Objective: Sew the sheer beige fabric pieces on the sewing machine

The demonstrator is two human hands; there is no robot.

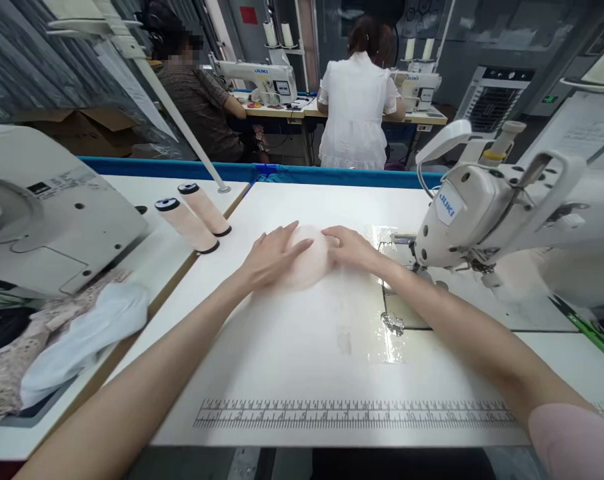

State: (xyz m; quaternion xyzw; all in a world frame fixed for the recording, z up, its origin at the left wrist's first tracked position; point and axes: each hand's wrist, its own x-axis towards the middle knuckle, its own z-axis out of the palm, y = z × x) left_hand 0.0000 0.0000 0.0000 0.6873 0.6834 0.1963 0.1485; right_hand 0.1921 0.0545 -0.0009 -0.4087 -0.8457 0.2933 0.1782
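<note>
A pale pink rounded fabric piece (309, 260) lies on the white sewing table (292, 347). My left hand (272, 257) rests flat on its left side, fingers spread toward the right. My right hand (349, 247) lies on its right edge, fingers curled onto the fabric. Both hands press the piece against the table, just left of the white sewing machine head (482, 213). The needle area is partly hidden behind the machine head.
Two pink thread cones (195, 217) lie at the left. A second machine (42, 213) and lace and white fabric (67, 333) sit far left. A printed ruler (357, 413) runs along the front edge. Two people sit at machines beyond the blue divider (262, 173).
</note>
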